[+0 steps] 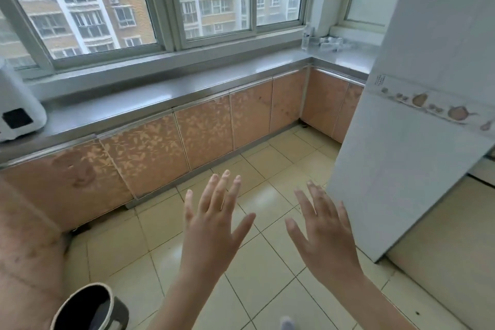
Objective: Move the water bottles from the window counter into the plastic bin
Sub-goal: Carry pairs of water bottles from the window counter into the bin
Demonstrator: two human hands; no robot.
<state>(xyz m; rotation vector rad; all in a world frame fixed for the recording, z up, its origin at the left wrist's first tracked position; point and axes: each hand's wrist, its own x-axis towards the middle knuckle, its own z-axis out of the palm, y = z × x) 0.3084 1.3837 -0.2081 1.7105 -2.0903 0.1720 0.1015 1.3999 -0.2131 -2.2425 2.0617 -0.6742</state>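
Both hands are raised over the floor, fingers spread, holding nothing: left hand, right hand. White refrigerator stands at right. Grey table runs under the window from left to the far right corner. White appliance sits on the table at far left. Round bin stands near left on the floor. Water bottles lie clustered at the far right corner of the table, one upright; detail is blurred.

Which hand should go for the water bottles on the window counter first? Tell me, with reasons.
Right, probably. The right hand is open and empty, on the side of the water bottles in the counter's far right corner. The left hand, also open, is farther over.
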